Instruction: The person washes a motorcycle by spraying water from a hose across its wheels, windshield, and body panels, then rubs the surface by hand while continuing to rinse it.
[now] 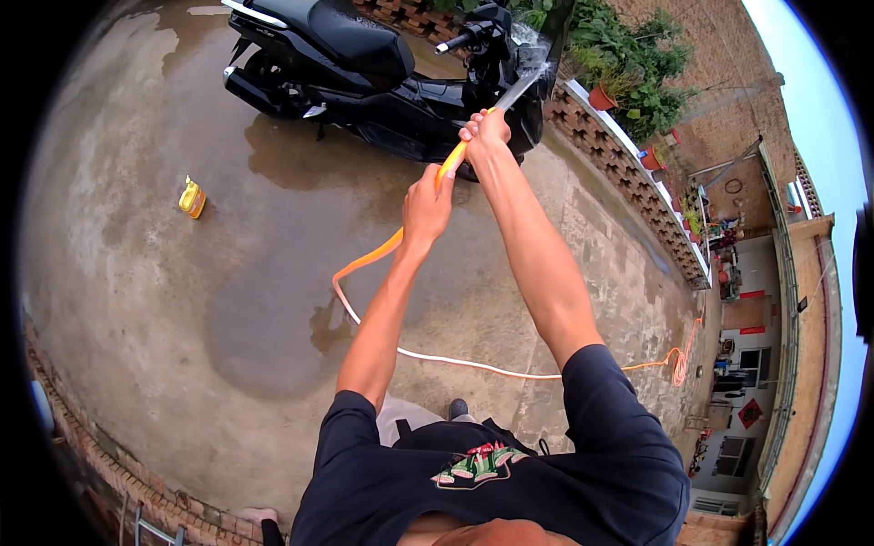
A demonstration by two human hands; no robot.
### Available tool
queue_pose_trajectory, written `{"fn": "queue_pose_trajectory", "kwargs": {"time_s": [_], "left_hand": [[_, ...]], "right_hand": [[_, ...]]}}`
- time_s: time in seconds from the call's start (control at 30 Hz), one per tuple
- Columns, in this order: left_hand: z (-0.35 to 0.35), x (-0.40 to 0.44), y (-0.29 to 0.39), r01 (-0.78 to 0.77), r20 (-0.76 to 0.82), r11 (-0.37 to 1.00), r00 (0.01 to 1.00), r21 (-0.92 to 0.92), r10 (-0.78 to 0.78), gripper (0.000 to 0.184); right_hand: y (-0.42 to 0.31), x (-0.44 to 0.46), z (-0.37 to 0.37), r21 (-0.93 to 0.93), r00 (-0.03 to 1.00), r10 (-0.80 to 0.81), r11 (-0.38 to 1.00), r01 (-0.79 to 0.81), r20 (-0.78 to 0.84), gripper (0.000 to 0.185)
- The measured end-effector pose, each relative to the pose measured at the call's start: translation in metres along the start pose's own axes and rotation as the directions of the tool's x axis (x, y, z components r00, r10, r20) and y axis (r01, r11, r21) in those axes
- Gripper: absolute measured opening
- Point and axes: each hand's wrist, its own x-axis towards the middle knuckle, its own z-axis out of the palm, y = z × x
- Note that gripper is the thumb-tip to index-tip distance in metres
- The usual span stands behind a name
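Note:
An orange garden hose [369, 257] runs up from the ground through both of my hands. My left hand [426, 211] is closed round it at about chest distance in front of me. Farther along, my right hand [487, 132] grips the hose close to its end. Water [519, 89] sprays from that end onto the front of a black motor scooter [401, 105], splashing near its handlebar. The scooter stands ahead of me, its seat to the left and its front to the right.
A yellow bottle [191, 199] stands on the wet concrete [273, 300] at left. The hose trails right to a coil [679, 366]. A low openwork brick wall [619, 173] with potted plants [602, 96] runs along the right, towards a house [751, 364].

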Motion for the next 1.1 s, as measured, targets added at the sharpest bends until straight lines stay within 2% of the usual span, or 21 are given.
{"fn": "queue_pose_trajectory", "kwargs": {"time_s": [0.1, 0.3, 0.37, 0.43, 0.47, 0.5, 0.57, 0.63, 0.7, 0.8, 0.87, 0.9, 0.97, 1.03, 1.1], "left_hand": [[-0.012, 0.015, -0.008, -0.023, -0.009, 1.0, 1.0, -0.013, 0.023, 0.032], [-0.013, 0.016, -0.014, 0.003, 0.0, 1.0, 1.0, 0.009, -0.003, 0.033], [-0.011, 0.013, -0.018, 0.022, 0.028, 1.0, 0.999, 0.015, -0.022, 0.034], [-0.01, 0.008, -0.017, 0.003, 0.014, 1.0, 1.0, 0.001, -0.003, 0.034], [-0.01, 0.004, -0.016, -0.015, 0.001, 1.0, 1.0, -0.015, 0.015, 0.034], [-0.007, -0.005, -0.019, -0.01, 0.011, 1.0, 1.0, -0.011, 0.01, 0.034], [-0.001, -0.022, -0.027, -0.011, 0.028, 0.996, 1.0, 0.088, 0.009, 0.033], [0.008, -0.052, -0.043, 0.026, 0.081, 0.992, 0.996, 0.122, -0.036, 0.032], [0.019, -0.08, -0.056, 0.07, 0.127, 0.985, 0.988, 0.159, -0.091, 0.032], [0.038, -0.118, -0.062, 0.061, 0.161, 0.981, 0.983, 0.184, -0.092, 0.033], [0.05, -0.144, -0.063, 0.101, 0.22, 0.968, 0.963, 0.231, -0.153, 0.033], [0.06, -0.156, -0.067, 0.096, 0.234, 0.964, 0.96, 0.247, -0.156, 0.033], [0.076, -0.185, -0.08, 0.111, 0.262, 0.968, 0.95, 0.225, -0.169, 0.033], [0.092, -0.209, -0.083, 0.116, 0.282, 0.96, 0.941, 0.256, -0.189, 0.034], [0.11, -0.242, -0.085, 0.16, 0.291, 0.952, 0.927, 0.26, -0.235, 0.036]], "right_hand": [[0.011, 0.009, 0.017, 0.001, 1.0, -0.014, 1.0, 0.014, 0.026, 0.023], [0.019, 0.013, 0.015, -0.008, 0.997, 0.081, 0.997, -0.082, -0.017, 0.026], [0.018, 0.003, 0.013, -0.023, 0.998, 0.047, 0.999, -0.048, -0.033, 0.026], [0.015, -0.008, 0.011, -0.078, 0.997, 0.019, 0.997, -0.013, 0.078, 0.027], [0.017, -0.005, 0.005, -0.022, 0.997, 0.005, 1.0, -0.003, 0.082, 0.025], [0.024, 0.004, -0.01, -0.017, 0.997, 0.008, 1.0, -0.007, 0.071, 0.025], [0.041, 0.03, -0.046, 0.009, 0.98, 0.187, 0.982, -0.188, 0.068, 0.026], [0.063, 0.03, -0.084, -0.092, 0.969, 0.24, 0.968, -0.235, 0.055, 0.029], [0.07, 0.028, -0.119, -0.115, 0.938, 0.333, 0.94, -0.321, 0.098, 0.03], [0.071, -0.004, -0.165, -0.053, 0.962, 0.257, 0.966, -0.253, 0.097, 0.03], [0.073, -0.018, -0.198, -0.162, 0.961, 0.253, 0.958, -0.235, 0.107, 0.029], [0.075, -0.012, -0.217, -0.142, 0.961, 0.257, 0.96, -0.242, 0.1, 0.029], [0.089, 0.0, -0.265, -0.044, 0.938, 0.348, 0.937, -0.347, 0.0, 0.029], [0.085, -0.018, -0.287, -0.058, 0.945, 0.327, 0.943, -0.327, -0.019, 0.029], [0.078, -0.03, -0.315, -0.195, 0.897, 0.439, 0.885, -0.423, 0.048, 0.024]]}}
